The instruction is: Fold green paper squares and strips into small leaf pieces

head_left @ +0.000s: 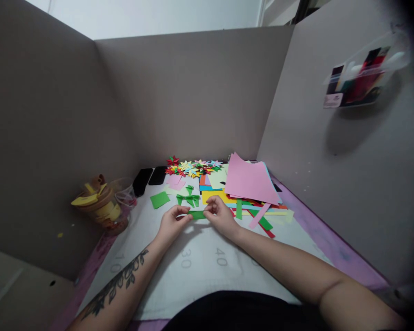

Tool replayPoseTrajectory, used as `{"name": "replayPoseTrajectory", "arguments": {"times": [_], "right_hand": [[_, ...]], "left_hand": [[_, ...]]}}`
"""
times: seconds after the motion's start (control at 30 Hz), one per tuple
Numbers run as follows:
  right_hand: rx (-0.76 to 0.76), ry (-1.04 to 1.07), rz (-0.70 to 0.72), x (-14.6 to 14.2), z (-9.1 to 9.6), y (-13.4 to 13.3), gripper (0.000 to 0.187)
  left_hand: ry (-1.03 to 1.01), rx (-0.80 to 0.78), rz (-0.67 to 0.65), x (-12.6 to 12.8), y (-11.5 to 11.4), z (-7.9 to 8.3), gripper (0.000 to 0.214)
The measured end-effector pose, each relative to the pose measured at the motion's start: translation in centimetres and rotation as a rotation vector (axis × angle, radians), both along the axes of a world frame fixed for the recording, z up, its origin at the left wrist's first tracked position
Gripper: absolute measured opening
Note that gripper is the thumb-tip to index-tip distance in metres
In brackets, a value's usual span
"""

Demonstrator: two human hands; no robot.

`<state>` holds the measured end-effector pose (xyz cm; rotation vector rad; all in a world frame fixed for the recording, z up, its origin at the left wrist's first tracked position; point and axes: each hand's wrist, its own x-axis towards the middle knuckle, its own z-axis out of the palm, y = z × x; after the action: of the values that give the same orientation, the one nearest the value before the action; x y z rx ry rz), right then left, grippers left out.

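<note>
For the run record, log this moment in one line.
left hand: pinches green strip, left end | right hand: pinches right end | beyond strip: folded green pieces | back: paper stars

Just the one view, riding on the head, looking forward and down over the mat point(203, 285)! Clothing point(227, 315) looms closest, at the mat's near edge; left hand point(172, 224) and right hand point(223, 219) sit farther out above it, and the back panel point(193, 92) faces us beyond it.

Green paper strip point(197, 214), narrow, held crosswise
</note>
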<state>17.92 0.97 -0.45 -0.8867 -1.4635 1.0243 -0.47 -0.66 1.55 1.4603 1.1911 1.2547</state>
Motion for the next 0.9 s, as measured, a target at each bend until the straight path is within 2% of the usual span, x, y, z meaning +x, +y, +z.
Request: {"name": "replayPoseTrajectory", "arguments": {"times": [0.47,0.9], "right_hand": [[-0.094,0.176,0.013,-0.31,0.50,-0.15,0.029],[-0.098,0.200,0.021,-0.43,0.57,-0.39,0.029]], "left_hand": [[-0.104,-0.187,0.079,0.35,0.05,-0.35,0.024],[-0.130,-0.191,0.092,0.62,-0.20,-0.04,0.024]]}}
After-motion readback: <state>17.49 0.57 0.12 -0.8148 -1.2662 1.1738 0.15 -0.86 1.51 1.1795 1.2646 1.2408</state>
